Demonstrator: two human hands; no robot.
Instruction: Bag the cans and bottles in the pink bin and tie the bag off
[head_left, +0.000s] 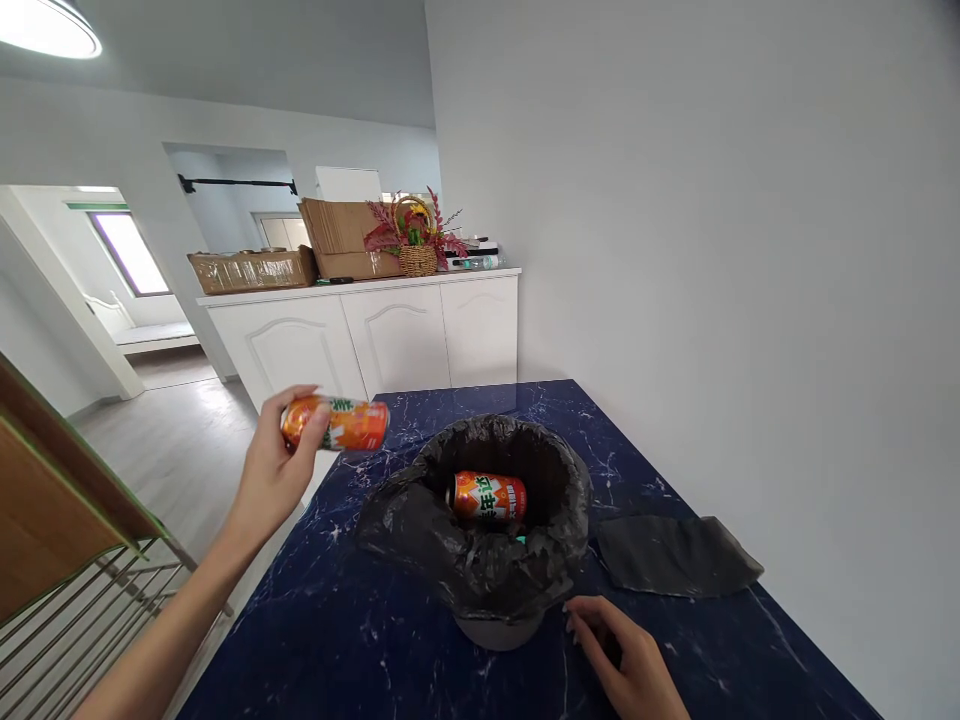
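Note:
My left hand (281, 465) is wrapped around an orange soda can (352, 424), held on its side in the air to the left of a bin. The bin (499, 633) stands on the table, lined with a black plastic bag (450, 545) folded over its rim. Inside it lies a second orange soda can (491, 497), on its side, with a bit of something green below. Beside the bag's near right edge is my right hand (626, 655), fingers loosely curled and apart, with nothing seen in them.
A flat folded black bag (679, 555) lies on the dark blue marbled table (322, 640), close to the wall (712, 300). Beyond stands a white cabinet (405, 335) bearing cardboard boxes (255, 270) and a flower basket (417, 260). A metal rack (112, 590) is at the left.

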